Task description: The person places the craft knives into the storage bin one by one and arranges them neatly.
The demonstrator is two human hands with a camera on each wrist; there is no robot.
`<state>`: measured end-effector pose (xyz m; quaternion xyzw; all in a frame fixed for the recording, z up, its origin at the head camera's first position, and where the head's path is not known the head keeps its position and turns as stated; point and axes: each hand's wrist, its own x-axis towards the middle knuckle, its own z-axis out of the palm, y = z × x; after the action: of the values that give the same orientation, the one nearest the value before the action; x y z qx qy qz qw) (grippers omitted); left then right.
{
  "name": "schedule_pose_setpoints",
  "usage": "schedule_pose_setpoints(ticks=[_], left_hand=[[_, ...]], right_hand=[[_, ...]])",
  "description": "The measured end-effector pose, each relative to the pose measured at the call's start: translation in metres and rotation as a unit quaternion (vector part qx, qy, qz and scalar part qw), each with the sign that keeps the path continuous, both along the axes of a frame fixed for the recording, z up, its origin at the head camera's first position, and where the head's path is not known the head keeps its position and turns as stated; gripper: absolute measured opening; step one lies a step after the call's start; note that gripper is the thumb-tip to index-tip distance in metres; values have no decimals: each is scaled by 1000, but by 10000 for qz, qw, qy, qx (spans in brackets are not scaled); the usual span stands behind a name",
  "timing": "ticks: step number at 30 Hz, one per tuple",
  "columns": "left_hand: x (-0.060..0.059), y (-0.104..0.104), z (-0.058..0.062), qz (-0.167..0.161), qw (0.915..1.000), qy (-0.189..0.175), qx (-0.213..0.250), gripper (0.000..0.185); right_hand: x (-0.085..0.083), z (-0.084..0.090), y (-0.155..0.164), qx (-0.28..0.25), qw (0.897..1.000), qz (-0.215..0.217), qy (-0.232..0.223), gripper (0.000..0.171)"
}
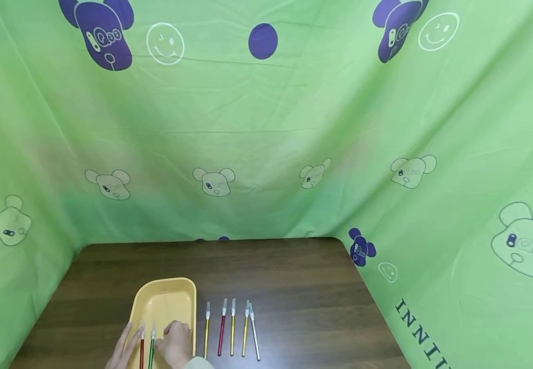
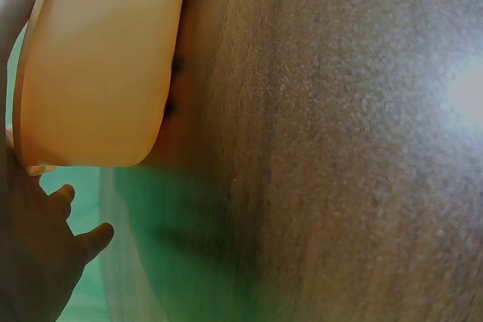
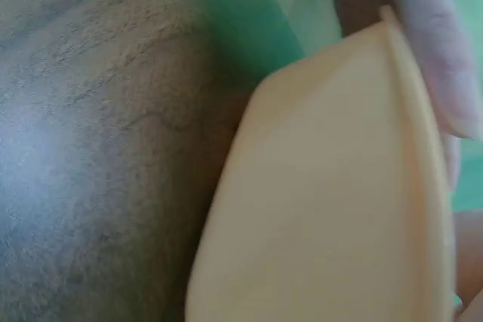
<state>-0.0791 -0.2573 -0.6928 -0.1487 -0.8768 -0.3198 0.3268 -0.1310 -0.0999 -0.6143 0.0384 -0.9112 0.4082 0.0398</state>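
Yellow tray sits on the table, a red capped tool and a green capped tool lying side by side inside. Left hand at the tray's left rim, grip spread, a fingertip by the red tool. Right hand over the tray's right side, fingers bent, beside the green tool; can't tell if its grip pinches anything. Right of the tray: five more capped tools, roughly in a row.
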Motion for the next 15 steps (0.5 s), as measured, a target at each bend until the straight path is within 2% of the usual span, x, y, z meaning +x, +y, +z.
schedule_pose_setpoints(ticks=[4, 10, 15], left_hand=[[-2, -2, 2, -38, 10000, 20, -14, 107], [-2, 0, -4, 52, 9996, 271, -51, 98], [0, 0, -4, 106, 9997, 213, -44, 102]], right_hand=[[-2, 9, 4, -41, 9992, 226, 322, 23], [-1, 24, 11, -559, 9972, 491, 93, 22], [0, 35, 19, -567, 9967, 558, 189, 22]])
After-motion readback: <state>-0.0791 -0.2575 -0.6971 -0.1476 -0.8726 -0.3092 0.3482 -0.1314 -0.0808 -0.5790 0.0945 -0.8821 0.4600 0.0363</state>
